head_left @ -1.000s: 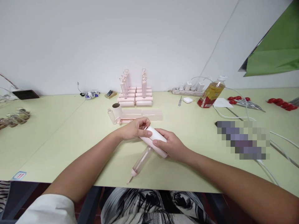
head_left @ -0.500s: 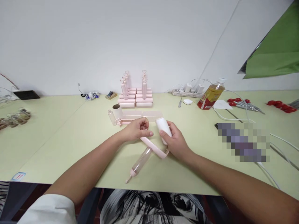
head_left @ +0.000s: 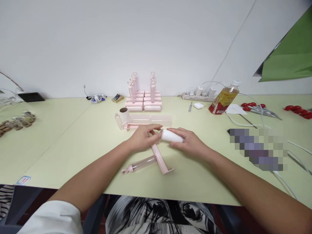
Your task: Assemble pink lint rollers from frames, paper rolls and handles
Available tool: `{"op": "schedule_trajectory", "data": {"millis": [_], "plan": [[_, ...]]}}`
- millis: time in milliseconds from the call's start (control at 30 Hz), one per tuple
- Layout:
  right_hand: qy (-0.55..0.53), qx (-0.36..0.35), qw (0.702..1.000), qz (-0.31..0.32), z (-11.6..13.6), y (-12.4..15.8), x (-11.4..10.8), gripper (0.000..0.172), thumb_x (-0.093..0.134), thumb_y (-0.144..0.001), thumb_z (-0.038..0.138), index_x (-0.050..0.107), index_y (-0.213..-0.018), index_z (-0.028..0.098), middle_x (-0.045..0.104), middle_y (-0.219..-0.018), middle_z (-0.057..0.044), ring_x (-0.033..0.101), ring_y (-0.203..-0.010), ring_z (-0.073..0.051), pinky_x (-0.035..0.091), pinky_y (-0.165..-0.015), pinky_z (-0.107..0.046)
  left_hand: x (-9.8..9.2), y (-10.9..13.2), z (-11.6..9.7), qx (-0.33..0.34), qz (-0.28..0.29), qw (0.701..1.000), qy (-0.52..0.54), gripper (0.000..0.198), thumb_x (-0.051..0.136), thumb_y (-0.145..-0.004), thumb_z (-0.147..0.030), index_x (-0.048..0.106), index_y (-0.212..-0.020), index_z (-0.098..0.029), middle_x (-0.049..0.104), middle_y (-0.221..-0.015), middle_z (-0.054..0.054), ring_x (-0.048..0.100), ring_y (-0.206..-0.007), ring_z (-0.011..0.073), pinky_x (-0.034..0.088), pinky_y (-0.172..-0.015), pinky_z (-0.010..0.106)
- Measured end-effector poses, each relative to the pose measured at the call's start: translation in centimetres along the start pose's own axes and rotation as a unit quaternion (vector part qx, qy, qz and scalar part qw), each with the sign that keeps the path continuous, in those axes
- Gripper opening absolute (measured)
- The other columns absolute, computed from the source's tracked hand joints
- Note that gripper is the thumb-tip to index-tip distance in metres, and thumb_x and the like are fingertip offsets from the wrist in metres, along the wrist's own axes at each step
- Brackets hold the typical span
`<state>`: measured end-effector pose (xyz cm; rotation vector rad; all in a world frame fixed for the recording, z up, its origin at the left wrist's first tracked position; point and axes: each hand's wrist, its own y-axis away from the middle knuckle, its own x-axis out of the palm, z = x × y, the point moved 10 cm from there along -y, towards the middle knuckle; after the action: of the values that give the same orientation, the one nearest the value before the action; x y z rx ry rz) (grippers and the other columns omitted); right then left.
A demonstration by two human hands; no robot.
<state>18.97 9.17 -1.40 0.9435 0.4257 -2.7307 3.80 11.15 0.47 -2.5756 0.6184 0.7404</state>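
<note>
My right hand [head_left: 192,143] grips a white paper roll [head_left: 172,136], held level just above the table. My left hand [head_left: 143,138] pinches the top end of a pink lint-roller frame [head_left: 159,156], right at the roll's left end. The frame slants down toward me, and its clear handle [head_left: 141,164] with a pink tip lies on the table to the left.
Behind my hands lie a cardboard core [head_left: 124,113], a small clear bottle [head_left: 118,121] and a clear pink cover [head_left: 152,119]. Stacked pink rollers [head_left: 143,99] stand further back. At right are a drink bottle [head_left: 224,97], a power strip [head_left: 197,95], cables and red-handled tools [head_left: 255,108].
My right hand has pulled the white roll off the pink frame and turned it level. The frame swung round, so its clear handle now points left on the table.
</note>
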Motion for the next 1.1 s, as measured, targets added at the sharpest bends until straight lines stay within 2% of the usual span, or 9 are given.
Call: {"op": "schedule_trajectory", "data": {"millis": [167, 433, 667, 800, 900, 967, 1100], "plan": [[0.001, -0.034, 0.999, 0.028, 0.7, 0.1, 0.4, 0.052, 0.071, -0.076, 0.031, 0.064, -0.127, 0.027, 0.067, -0.113, -0.008, 0.064, -0.098, -0.026, 0.049, -0.088, -0.041, 0.5, 0.3, -0.2, 0.034, 0.06, 0.998, -0.006, 0.037, 0.06, -0.085, -0.036, 0.068, -0.117, -0.019, 0.074, -0.096, 0.005, 0.066, -0.08, 0.0164, 0.05, -0.069, 0.025], [0.009, -0.055, 0.997, 0.054, 0.9, 0.3, 1.0, 0.053, 0.071, -0.077, 0.031, 0.062, -0.128, 0.026, 0.066, -0.114, -0.007, 0.063, -0.099, -0.024, 0.049, -0.088, -0.039, 0.5, 0.3, 0.1, 0.032, 0.073, 0.997, 0.003, 0.037, 0.067, -0.079, -0.037, 0.071, -0.11, -0.018, 0.073, -0.092, 0.005, 0.066, -0.082, 0.017, 0.052, -0.072, 0.026], [0.008, -0.04, 0.999, 0.019, 0.6, 0.2, 0.7, 0.052, 0.072, -0.074, 0.032, 0.064, -0.125, 0.024, 0.066, -0.121, -0.01, 0.063, -0.105, -0.027, 0.048, -0.093, -0.044, 0.2, 0.1, -0.2, 0.04, 0.047, 0.998, 0.002, 0.029, 0.065, -0.078, -0.034, 0.072, -0.102, -0.018, 0.072, -0.091, 0.004, 0.065, -0.082, 0.0163, 0.052, -0.072, 0.026], [-0.012, -0.019, 1.0, -0.006, 0.2, 0.1, 0.4, 0.055, 0.073, -0.071, 0.032, 0.063, -0.125, 0.022, 0.064, -0.125, -0.011, 0.061, -0.111, -0.029, 0.047, -0.096, -0.044, -0.1, -0.2, -0.7, 0.061, 0.027, 0.998, 0.001, 0.026, 0.063, -0.076, -0.025, 0.071, -0.099, -0.017, 0.072, -0.09, 0.003, 0.064, -0.081, 0.0154, 0.051, -0.073, 0.025], [-0.061, 0.017, 0.997, -0.037, -0.5, -0.1, -0.1, 0.056, 0.073, -0.07, 0.031, 0.062, -0.124, 0.02, 0.066, -0.117, -0.01, 0.063, -0.103, -0.027, 0.051, -0.09, -0.042, -0.6, -0.3, 0.0, 0.042, -0.008, 0.999, 0.004, 0.028, 0.062, -0.073, -0.022, 0.069, -0.1, -0.017, 0.071, -0.086, 0.003, 0.063, -0.076, 0.0145, 0.05, -0.067, 0.024], [-0.131, 0.05, 0.988, -0.064, -1.1, -0.1, -0.6, 0.055, 0.071, -0.07, 0.03, 0.061, -0.123, 0.02, 0.065, -0.113, -0.009, 0.064, -0.095, -0.025, 0.055, -0.083, -0.041, -1.0, -0.4, 0.9, 0.015, -0.034, 0.999, 0.038, 0.034, 0.062, -0.072, -0.023, 0.066, -0.105, -0.016, 0.07, -0.084, 0.003, 0.062, -0.072, 0.0138, 0.05, -0.064, 0.024], [-0.317, 0.105, 0.937, -0.099, -2.3, -0.1, -1.1, 0.039, 0.065, -0.074, 0.026, 0.064, -0.113, 0.022, 0.063, -0.114, -0.007, 0.064, -0.097, -0.023, 0.06, -0.079, -0.041, -1.0, -0.4, 2.4, -0.026, -0.058, 0.988, 0.139, 0.038, 0.057, -0.076, -0.023, 0.059, -0.113, -0.017, 0.068, -0.08, 0.0, 0.061, -0.066, 0.0117, 0.05, -0.065, 0.025]]}}
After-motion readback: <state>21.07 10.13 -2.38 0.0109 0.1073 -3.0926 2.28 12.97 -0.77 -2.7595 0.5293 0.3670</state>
